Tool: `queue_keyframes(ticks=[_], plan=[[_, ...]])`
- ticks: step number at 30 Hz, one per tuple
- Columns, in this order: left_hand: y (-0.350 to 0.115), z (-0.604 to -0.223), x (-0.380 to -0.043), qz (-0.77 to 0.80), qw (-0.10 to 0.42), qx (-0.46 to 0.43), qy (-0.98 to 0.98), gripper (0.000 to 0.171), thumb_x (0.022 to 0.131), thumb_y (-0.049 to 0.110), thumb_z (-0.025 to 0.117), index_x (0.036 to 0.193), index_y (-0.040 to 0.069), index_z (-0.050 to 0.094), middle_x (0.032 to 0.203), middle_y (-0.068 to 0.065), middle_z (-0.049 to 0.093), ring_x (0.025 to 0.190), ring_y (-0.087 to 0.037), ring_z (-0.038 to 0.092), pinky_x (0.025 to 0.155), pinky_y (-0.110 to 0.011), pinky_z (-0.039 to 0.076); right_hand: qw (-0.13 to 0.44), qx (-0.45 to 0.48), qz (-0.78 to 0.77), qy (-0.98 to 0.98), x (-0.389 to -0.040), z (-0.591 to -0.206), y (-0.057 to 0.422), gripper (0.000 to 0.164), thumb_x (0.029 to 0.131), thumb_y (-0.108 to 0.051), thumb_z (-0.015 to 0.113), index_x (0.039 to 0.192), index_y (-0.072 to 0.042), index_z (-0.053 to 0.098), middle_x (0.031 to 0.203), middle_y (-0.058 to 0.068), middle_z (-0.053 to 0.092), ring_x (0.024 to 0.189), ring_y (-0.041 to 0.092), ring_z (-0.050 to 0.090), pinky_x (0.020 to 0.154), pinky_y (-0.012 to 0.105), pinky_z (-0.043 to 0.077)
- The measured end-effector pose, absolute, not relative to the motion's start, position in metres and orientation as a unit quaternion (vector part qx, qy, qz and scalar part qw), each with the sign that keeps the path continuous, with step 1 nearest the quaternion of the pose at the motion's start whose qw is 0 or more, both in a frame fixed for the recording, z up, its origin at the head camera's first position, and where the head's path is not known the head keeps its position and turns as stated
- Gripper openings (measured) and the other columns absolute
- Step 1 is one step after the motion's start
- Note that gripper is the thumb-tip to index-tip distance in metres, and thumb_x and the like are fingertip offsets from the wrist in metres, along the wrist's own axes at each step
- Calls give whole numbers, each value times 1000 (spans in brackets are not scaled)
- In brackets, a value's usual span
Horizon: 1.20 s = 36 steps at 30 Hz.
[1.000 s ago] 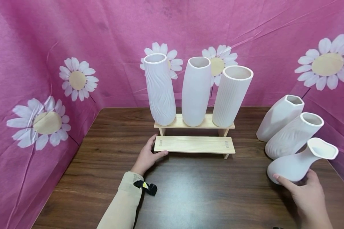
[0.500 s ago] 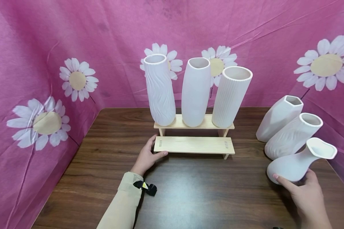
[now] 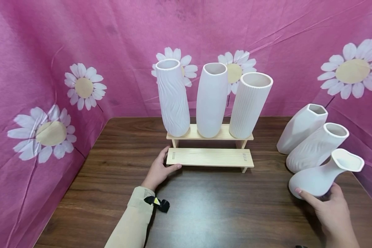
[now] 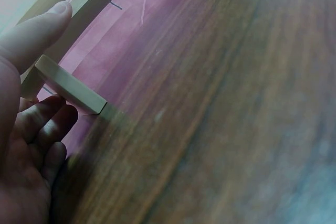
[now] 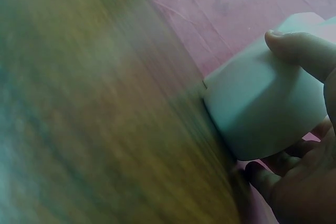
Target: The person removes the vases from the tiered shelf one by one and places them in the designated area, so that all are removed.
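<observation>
My left hand [image 3: 158, 171] holds the left end of a two-tier wooden stand [image 3: 210, 156]. In the left wrist view its thumb [image 4: 50, 22] lies along the lower board, and the fingers curl by the leg [image 4: 73, 85]. At the right, my right hand [image 3: 331, 206] grips a white vase [image 3: 311, 181] with a round belly and a flared, wavy mouth. Thumb and fingers go around the belly, whose base is right at the tabletop in the right wrist view. On the upper tier stand a wavy-grooved vase [image 3: 173, 100], a smooth vase [image 3: 212, 100] and a ribbed vase [image 3: 250, 105].
Just behind the held vase stand a faceted white vase [image 3: 302, 129] and a vase with a swirled relief [image 3: 316, 148]. The dark wooden table [image 3: 192, 206] is backed by a pink cloth [image 3: 127, 41] with printed daisies.
</observation>
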<state>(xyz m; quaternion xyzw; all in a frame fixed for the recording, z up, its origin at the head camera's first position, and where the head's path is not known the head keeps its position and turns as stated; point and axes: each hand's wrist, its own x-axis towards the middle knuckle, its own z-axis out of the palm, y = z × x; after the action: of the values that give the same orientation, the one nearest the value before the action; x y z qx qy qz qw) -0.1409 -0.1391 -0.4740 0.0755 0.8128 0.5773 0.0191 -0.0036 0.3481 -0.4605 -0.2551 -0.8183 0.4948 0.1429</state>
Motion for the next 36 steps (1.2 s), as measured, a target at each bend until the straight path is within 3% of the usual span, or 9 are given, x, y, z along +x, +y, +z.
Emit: queue_keyframes(ticks=[20, 36], plan=[[-139, -476, -141, 580, 18, 70, 812, 92, 80, 16, 87, 154, 4, 35, 137, -12, 61, 123, -26, 56, 108, -47, 36, 137, -251, 501, -817, -5, -458, 347, 72, 83, -15, 84, 141, -26, 44, 103, -30, 49, 102, -5, 45, 80, 3, 31], [-139, -478, -143, 582, 18, 74, 809, 91, 80, 16, 87, 154, 6, 35, 136, -11, 62, 121, -24, 57, 107, -46, 37, 145, -250, 493, -821, -3, -459, 347, 73, 82, -17, 85, 143, -22, 45, 104, -28, 50, 100, -5, 45, 80, 3, 31]])
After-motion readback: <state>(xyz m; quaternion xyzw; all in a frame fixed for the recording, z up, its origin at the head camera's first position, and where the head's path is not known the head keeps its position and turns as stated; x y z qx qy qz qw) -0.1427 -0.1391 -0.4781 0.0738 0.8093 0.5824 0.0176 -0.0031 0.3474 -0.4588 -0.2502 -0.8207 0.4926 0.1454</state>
